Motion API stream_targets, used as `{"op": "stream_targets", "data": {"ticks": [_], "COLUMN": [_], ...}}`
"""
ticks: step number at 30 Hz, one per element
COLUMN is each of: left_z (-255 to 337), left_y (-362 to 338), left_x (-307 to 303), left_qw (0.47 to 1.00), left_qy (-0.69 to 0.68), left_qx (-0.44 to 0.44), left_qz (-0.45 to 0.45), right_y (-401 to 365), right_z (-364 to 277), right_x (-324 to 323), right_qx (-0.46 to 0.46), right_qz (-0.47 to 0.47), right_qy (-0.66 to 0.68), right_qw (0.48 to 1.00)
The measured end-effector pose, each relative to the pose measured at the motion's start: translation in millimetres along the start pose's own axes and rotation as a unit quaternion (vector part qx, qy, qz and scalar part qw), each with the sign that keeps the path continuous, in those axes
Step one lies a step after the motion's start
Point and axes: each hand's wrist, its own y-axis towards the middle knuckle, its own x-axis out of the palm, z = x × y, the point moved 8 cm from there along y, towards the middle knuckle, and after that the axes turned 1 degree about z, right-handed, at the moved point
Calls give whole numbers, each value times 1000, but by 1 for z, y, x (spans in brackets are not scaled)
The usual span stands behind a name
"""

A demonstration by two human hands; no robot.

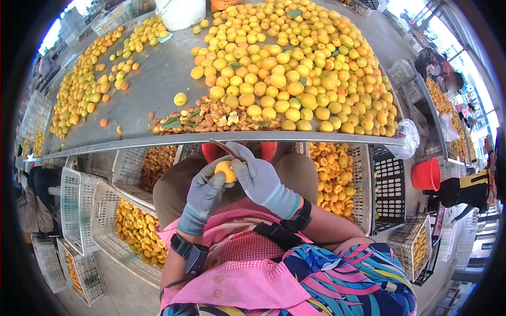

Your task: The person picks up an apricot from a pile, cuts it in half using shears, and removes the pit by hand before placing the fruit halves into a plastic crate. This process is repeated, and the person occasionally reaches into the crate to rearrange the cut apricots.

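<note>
A yellow-orange apricot [225, 171] is pinched between the gloved fingers of my left hand [202, 199], just below the table's front edge. My right hand [259, 181], also in a grey glove, is closed around a slim reddish-brown knife-like tool [224, 148] that points up and to the left. The fingers of my right hand meet the apricot's right side. The tool's working edge cannot be made out. Beyond my hands, a pile of apricot pits [211, 117] with some leaves lies along the edge, beside a large heap of whole apricots [295, 79].
The metal table [158, 89] carries more apricots [79, 100] at left and a white bucket [181, 13]. Below are crates of halved apricots [138, 231] [334, 176], a crate of pits [157, 163] and a black crate [389, 184]. A red bucket [426, 174] stands right.
</note>
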Motion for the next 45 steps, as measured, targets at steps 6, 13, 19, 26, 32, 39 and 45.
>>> {"op": "stream_targets", "data": {"ticks": [6, 13, 19, 26, 32, 39, 45], "left_z": [-6, -7, -4, -12, -23, -2, -3], "left_y": [0, 1, -2, 12, 23, 12, 13], "left_x": [-2, 2, -7, -15, -32, -13, -9], "left_qw": [1000, 1000, 982, 994, 996, 988, 998], "left_qy": [-6, 15, 178, 96, 0, 135, -51], "left_qx": [-4, 0, 6, -22, -27, 16, 20], "left_qz": [7, 22, 61, 54, 85, 68, -1], "right_y": [-1, -4, -4, 0, -8, -20, -26], "right_z": [-1, 11, 21, 26, 30, 13, 10], "right_x": [-1, 5, 12, 14, 18, 26, 27], "right_qx": [-9, -1, 21, 167, 263, 327, 317], "right_qz": [-3, -6, -35, -110, -65, -168, -206], "right_qy": [-7, 52, 93, 303, 395, 565, 594], "right_qw": [1000, 999, 995, 932, 878, 739, 710]}}
